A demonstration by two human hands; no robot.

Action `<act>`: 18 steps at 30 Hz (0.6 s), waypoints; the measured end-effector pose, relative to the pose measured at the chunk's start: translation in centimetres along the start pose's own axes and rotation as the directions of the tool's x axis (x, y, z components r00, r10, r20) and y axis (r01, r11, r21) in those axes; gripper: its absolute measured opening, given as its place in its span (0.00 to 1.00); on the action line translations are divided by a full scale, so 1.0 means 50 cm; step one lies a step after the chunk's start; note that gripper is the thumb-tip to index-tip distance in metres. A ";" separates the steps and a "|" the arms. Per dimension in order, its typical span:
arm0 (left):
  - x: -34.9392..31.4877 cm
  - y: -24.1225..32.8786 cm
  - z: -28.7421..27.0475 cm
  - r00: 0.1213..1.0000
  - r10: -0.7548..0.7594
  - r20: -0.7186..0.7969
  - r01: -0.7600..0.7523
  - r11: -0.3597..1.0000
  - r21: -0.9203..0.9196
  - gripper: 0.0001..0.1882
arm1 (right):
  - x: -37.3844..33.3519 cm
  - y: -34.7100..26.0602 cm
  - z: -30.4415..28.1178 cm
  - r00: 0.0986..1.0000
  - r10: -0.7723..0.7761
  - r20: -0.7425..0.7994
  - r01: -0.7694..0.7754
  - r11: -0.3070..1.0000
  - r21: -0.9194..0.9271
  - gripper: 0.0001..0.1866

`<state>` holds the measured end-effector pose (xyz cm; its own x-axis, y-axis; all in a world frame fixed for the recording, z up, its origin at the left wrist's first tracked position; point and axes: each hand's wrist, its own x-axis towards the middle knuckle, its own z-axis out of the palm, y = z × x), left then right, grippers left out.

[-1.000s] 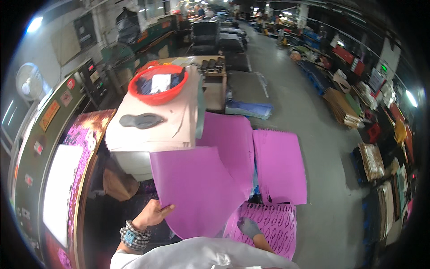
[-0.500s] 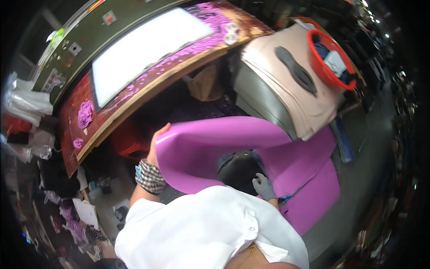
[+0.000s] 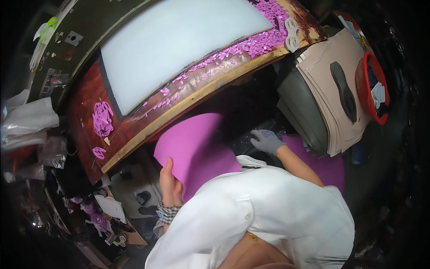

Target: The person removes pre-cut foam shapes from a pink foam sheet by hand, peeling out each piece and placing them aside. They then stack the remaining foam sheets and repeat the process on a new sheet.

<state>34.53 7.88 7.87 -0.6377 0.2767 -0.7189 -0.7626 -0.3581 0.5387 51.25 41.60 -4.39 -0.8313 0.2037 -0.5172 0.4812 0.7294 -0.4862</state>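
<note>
A flexible purple sheet (image 3: 190, 143) curves up in front of my body, its left edge in my left hand (image 3: 169, 184). The thumb lies over the edge, and the other fingers are partly hidden behind it. My right hand (image 3: 267, 141), in a grey glove, is off to the right over a dark area, fingers apart and holding nothing. Beside the right forearm lies more purple sheet (image 3: 309, 157), partly covered by my arm and white sleeve. Whether both purple parts are one sheet cannot be made out.
Ahead is a red-brown table (image 3: 85, 139) with a wooden edge, a white board (image 3: 179, 49), purple scraps (image 3: 268, 27) and purple loops (image 3: 103, 119). At right, stacked beige sheets (image 3: 320, 67) carry a dark sole-shaped piece (image 3: 342, 92) and a red basket (image 3: 365, 89). Plastic bags (image 3: 29, 116) hang left.
The wide purple loop has folded into a smaller upright curve nearer the table. My right hand has come up and forward, away from the sheet. The view has shifted left.
</note>
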 end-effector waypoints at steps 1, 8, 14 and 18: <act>0.000 -0.010 0.012 0.991 0.135 0.021 -0.136 0.979 0.153 0.18 | 0.027 -0.016 -0.010 0.999 -0.026 0.020 0.026 1.000 -0.001 0.24; -0.046 0.015 0.046 0.959 0.243 -0.148 -0.231 0.968 0.092 0.18 | 0.133 -0.059 -0.068 0.927 -0.116 0.356 0.168 0.978 -0.119 0.26; -0.074 -0.017 0.115 0.892 0.358 -0.277 -0.392 0.917 -0.075 0.18 | 0.217 -0.041 -0.205 0.818 -0.227 0.529 0.308 0.949 -0.070 0.27; -0.119 -0.024 0.209 0.657 0.704 -0.269 -0.568 0.697 0.437 0.18 | 0.287 -0.037 -0.351 0.715 -0.434 0.547 0.375 0.900 0.224 0.25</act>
<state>38.11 15.97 16.12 -0.9269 -0.3102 -0.2114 -0.2171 -0.0167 0.9760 33.55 54.65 1.46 -0.6514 -0.5286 -0.5444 0.1835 0.5864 -0.7890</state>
